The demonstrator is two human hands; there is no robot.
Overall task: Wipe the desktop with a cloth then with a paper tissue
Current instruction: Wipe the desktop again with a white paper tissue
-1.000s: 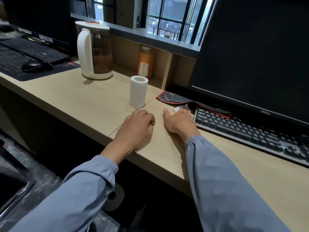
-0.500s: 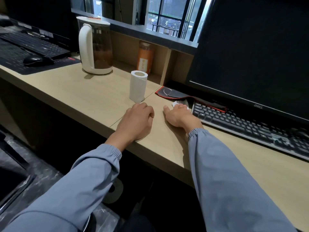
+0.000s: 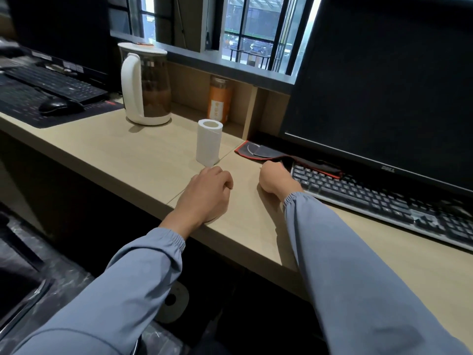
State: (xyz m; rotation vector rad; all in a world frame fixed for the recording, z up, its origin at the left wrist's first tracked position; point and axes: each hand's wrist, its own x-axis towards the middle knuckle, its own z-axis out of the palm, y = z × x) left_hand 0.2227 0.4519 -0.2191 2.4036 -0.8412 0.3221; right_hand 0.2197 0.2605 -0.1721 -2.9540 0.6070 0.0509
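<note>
The light wooden desktop [image 3: 122, 155] runs from left to right in front of me. A white paper tissue roll [image 3: 208, 142] stands upright on it, just beyond my left hand. My left hand [image 3: 207, 197] rests near the desk's front edge with its fingers curled in; nothing shows in it. My right hand [image 3: 274, 178] is closed into a fist at the left end of the black keyboard [image 3: 384, 201]. Only a sliver of a small white piece peeks out at its fingertips; I cannot tell whether it is cloth or tissue.
A large dark monitor [image 3: 384, 85] stands behind the keyboard, over a black-and-red mat [image 3: 266, 152]. A white kettle [image 3: 144, 85] and an orange jar [image 3: 220, 101] stand at the back. A second keyboard [image 3: 56, 82] and mouse [image 3: 60, 107] lie far left.
My right hand has closed from flat on the desk into a fist over the small white piece. My left hand has stayed put. My view shifted slightly.
</note>
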